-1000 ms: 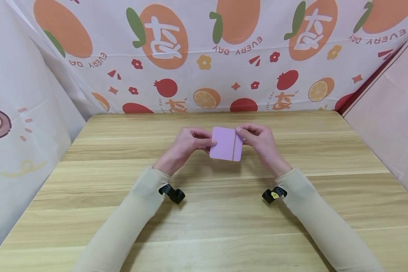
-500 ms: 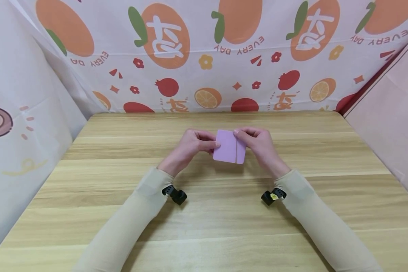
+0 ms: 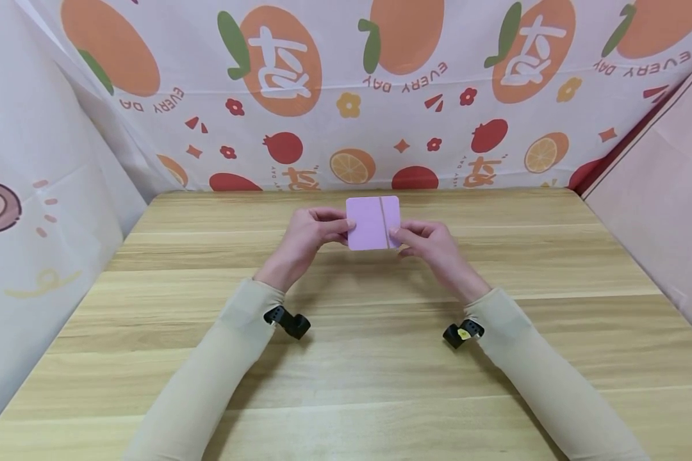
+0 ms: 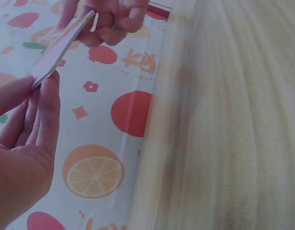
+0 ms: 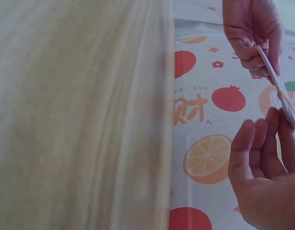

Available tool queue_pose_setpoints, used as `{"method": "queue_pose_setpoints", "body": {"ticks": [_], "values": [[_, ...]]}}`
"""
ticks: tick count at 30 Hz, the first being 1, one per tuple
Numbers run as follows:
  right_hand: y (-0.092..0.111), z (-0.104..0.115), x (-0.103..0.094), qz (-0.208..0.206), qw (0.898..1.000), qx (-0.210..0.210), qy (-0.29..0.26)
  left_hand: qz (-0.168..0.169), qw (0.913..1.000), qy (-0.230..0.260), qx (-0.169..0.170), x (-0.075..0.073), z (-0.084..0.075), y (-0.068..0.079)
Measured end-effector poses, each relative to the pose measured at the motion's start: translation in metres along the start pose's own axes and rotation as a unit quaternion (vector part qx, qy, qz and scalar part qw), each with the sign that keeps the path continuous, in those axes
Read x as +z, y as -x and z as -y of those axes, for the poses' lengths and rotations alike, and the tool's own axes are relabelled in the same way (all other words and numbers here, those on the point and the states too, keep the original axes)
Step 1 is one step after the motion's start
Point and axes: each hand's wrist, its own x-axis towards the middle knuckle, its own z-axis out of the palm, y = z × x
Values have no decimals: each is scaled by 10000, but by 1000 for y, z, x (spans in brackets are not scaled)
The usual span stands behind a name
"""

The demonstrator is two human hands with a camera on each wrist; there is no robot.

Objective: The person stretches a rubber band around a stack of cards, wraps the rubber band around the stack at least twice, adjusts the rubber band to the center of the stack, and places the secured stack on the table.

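A small lilac square notebook [image 3: 364, 221] is held up above the far part of the table, its face toward the head camera. A thin brown elastic band [image 3: 384, 218] runs top to bottom near its right side. My left hand [image 3: 307, 240] pinches the left edge, thumb on the front and fingers behind. My right hand [image 3: 436, 248] pinches the lower right corner, its thumb beside the band. Both wrist views show the notebook [image 4: 56, 50] nearly edge-on and thin. Several curled fingers of the right hand [image 5: 262, 167] stay behind it.
Below the hands lies a wood-grain table [image 3: 346, 378]. A white cloth with fruit prints [image 3: 346, 128] hangs behind its far edge, with pale cloths [image 3: 52, 160] at both sides. Each wrist wears a black camera [image 3: 291, 323] on a strap.
The notebook has shifted up and left and stands straighter. My right hand's grip has slid from its top right corner down to the lower right. My left hand still holds the left edge.
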Motion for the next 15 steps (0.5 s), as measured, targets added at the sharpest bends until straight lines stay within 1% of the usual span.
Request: {"method": "queue_pose_setpoints", "body": {"ticks": [4, 10, 15], "values": [[0, -2, 2, 139, 9998, 94, 114, -119, 9998, 135, 81, -1, -2, -1], [-1, -4, 1, 87, 9994, 155, 286, -228, 9994, 242, 66, 0, -3, 0], [-2, -6, 1, 320, 9989, 150, 313, -313, 9990, 276, 182, -1, -5, 1]]}}
